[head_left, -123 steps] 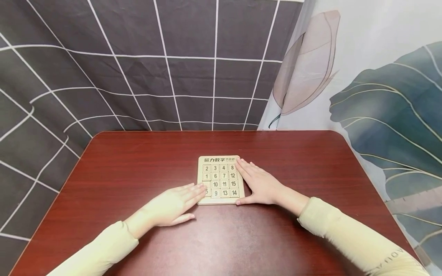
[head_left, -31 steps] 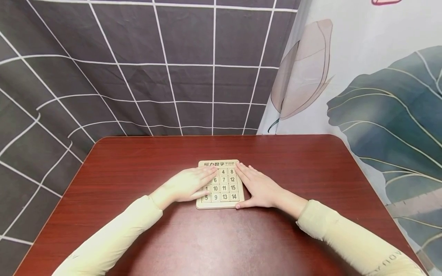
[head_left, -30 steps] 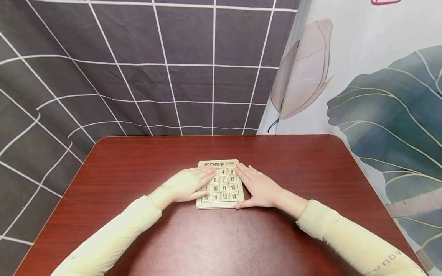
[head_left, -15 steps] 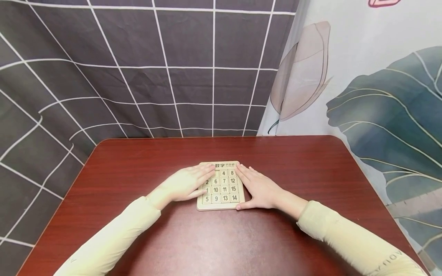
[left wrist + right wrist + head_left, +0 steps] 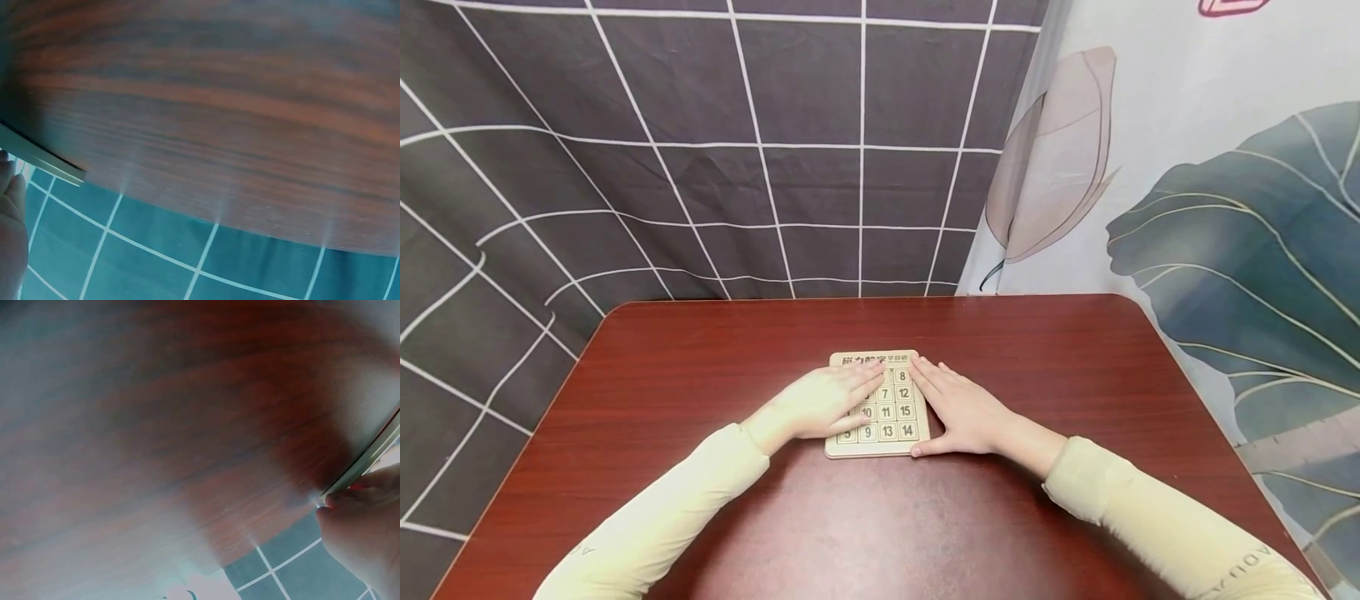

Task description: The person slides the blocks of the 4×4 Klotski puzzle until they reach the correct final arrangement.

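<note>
A pale wooden number slide puzzle [image 5: 872,451] lies flat on the table, dark lettering along its top border. My left hand [image 5: 822,402] lies across its upper left part with fingers straight, fingertips on the top row of tiles. Most of the left column and the upper middle tiles are hidden beneath it. Along the right edge my right hand [image 5: 967,412] keeps its fingers extended, the thumb at the lower right corner. Tiles such as the 11 tile [image 5: 886,412] and the 14 tile [image 5: 907,431] show. Both wrist views catch only the puzzle's side edge [image 5: 47,159] and part of each hand.
The red-brown wooden table [image 5: 700,342] has rounded far corners. Behind it hangs a dark curtain with white grid lines [image 5: 812,187]; a pale leaf-patterned curtain [image 5: 1150,167] is on the right.
My left hand moved from the puzzle's lower left to its top rows, then slightly right over the top row. The 2 and 1 tiles slid down the left column. My right hand stayed put.
</note>
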A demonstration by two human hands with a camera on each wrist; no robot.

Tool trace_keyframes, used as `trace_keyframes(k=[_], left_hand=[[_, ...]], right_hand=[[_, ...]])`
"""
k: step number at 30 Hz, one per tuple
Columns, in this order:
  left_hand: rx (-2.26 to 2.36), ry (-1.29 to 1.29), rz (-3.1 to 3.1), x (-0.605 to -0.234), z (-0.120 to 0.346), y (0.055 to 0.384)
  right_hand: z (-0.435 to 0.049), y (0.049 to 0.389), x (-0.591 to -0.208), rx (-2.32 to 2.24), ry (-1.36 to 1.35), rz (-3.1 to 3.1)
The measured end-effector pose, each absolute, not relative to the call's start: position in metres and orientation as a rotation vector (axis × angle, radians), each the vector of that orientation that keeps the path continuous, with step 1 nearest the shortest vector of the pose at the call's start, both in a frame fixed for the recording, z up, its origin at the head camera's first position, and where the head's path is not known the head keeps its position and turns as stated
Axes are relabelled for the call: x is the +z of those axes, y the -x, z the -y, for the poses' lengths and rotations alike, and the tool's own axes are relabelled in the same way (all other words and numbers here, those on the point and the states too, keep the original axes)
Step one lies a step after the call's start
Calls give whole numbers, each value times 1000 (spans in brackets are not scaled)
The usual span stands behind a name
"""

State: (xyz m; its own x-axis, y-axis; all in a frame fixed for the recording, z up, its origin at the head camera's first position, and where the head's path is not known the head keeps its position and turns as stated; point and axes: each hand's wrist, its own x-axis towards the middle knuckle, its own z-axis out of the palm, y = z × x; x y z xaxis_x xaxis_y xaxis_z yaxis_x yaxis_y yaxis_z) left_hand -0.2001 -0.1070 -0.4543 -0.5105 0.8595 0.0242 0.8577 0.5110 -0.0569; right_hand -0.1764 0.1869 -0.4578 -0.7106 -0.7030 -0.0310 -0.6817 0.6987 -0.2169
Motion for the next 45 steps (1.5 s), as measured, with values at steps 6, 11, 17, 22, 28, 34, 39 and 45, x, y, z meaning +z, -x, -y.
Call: trace_keyframes(k=[6, 11, 17, 22, 28, 34, 39, 45], left_hand=[[56, 1508, 2684, -454, 122, 198], [52, 1505, 2636, -452, 130, 195], [32, 1505, 2641, -446, 121, 196], [16, 1532, 2674, -445, 103, 198], [64, 1567, 2691, -446, 82, 198], [80, 1561, 2713, -451, 78, 201], [105, 1535, 2723, -455, 89, 203], [76, 1529, 2721, -452, 104, 199]], right_hand=[[-187, 177, -461, -288, 1154, -2798], [-187, 177, -460, -297, 1165, -2801], [-188, 176, -458, -310, 1155, -2796], [-189, 176, -459, -321, 1151, -2796], [-188, 177, -461, -300, 1151, -2794], [-188, 178, -462, -297, 1140, -2795], [-187, 178, -461, -294, 1135, -2793], [-187, 177, -461, -287, 1145, -2797]])
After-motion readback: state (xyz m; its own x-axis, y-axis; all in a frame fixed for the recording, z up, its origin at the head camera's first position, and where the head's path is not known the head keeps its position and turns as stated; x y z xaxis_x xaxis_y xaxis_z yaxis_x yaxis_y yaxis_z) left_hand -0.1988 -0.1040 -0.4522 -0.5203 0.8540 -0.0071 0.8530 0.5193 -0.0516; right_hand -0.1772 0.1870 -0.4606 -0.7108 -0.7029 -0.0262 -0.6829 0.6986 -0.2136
